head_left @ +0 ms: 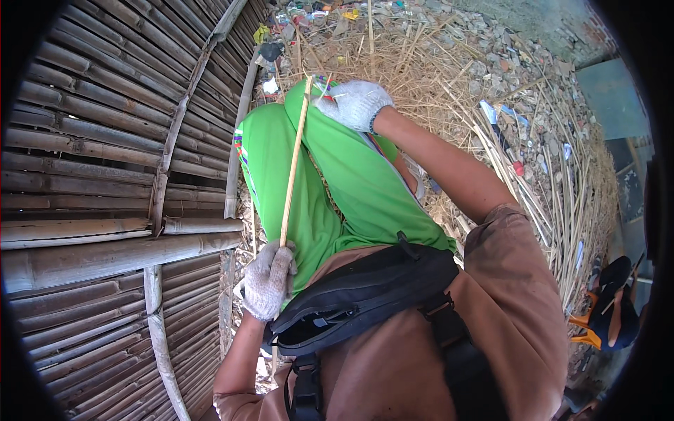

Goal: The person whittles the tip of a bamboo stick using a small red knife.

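Observation:
A long, pale bamboo strip (293, 165) slants up over my green trousers (358, 172), its far end near my knee. My left hand (269, 281), in a whitish knitted glove, is closed around the strip's near end, beside my left hip. My right hand (357, 105), gloved likewise, rests over my right knee with its fingers curled, just right of the strip's far end. A thin, light sliver shows by its fingertips; what it holds is too small to make out. A black waist bag (365, 291) lies across my lap, its pocket gaping.
A bamboo-slat wall (91, 147) stands close on my left, with a bamboo pole along it. Shavings and split strips (414, 56) litter the stony ground ahead. Long strips (519, 189) lie on my right. An orange and black object (607, 316) is at the far right.

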Available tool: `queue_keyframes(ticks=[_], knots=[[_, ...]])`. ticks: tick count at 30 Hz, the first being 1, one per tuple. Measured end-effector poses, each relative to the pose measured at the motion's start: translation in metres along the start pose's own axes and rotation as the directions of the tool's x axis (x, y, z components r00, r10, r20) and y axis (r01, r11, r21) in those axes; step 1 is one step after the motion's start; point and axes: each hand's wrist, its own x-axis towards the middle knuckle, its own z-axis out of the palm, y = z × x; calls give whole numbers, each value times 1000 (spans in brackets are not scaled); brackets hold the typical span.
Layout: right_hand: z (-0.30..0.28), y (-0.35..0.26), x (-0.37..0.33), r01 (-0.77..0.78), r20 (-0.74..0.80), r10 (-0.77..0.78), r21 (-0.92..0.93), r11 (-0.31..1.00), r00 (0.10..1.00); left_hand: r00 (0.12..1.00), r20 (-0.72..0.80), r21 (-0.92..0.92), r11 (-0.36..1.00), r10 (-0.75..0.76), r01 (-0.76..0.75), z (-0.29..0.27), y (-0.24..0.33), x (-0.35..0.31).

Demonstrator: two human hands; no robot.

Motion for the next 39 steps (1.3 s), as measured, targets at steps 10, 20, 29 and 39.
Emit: queue_keyframes(ticks=[10,20,29,39], knots=[[-10,-7,2,-63,65,61,18,998,996,999,-30,96,995,42,-39,-3,31,41],[0,-2,-2,-13,20,13,10,1000,1000,973,-92,446,882,213,-151,-9,2,-17],[-8,-8,0,18,19,-18,-7,1000,1000,994,112,-282,958,-9,40,4,35,78],[1,-4,5,-13,-22,14,35,999,1000,975,223,-442,890,-13,113,-2,53,112]])
